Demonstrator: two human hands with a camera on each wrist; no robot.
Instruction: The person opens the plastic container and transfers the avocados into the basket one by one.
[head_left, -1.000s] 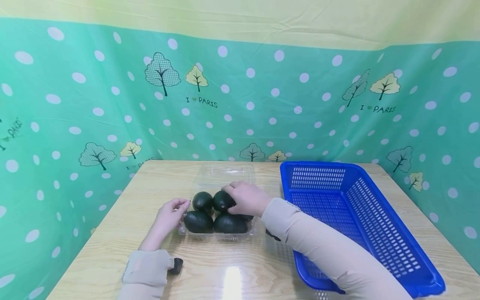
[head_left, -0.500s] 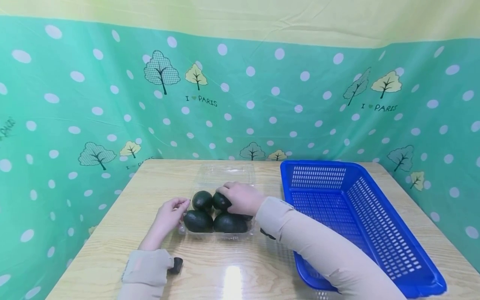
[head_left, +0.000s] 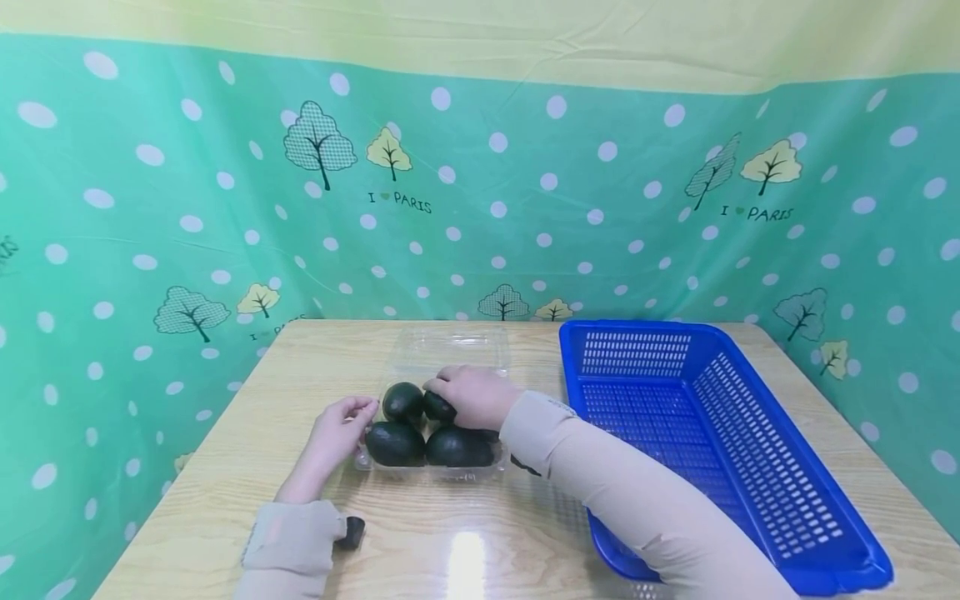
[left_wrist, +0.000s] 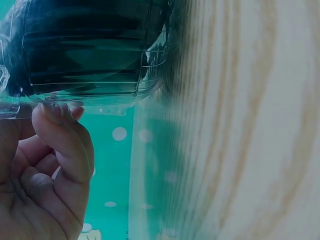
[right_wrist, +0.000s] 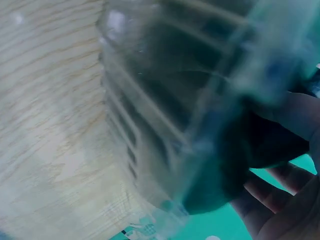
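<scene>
In the head view, several dark green avocados [head_left: 395,443] sit in a clear plastic clamshell box [head_left: 465,473] with its lid [head_left: 450,348] folded back. My left hand [head_left: 341,429] pinches the box's left rim between thumb and fingertips; the left wrist view shows the thumb [left_wrist: 57,132] right at the edge. Over the box's back right part, my right hand [head_left: 480,398] grips an avocado [head_left: 438,407] from above. This avocado lies beside another one [head_left: 403,403] at the back left. In the right wrist view, the ribbed box wall [right_wrist: 145,105] is blurred, and the hand covers part of its avocado.
To the right stands a big blue perforated basket [head_left: 630,332], with my right sleeve crossing over its near left side. The wooden table [head_left: 300,367] is backed by a green dotted curtain [head_left: 480,208]. A small black object [head_left: 351,533] shows at my left cuff.
My right hand has slid a little to the left over the box with its avocado, covering more of it. The left hand has stayed at the rim.
</scene>
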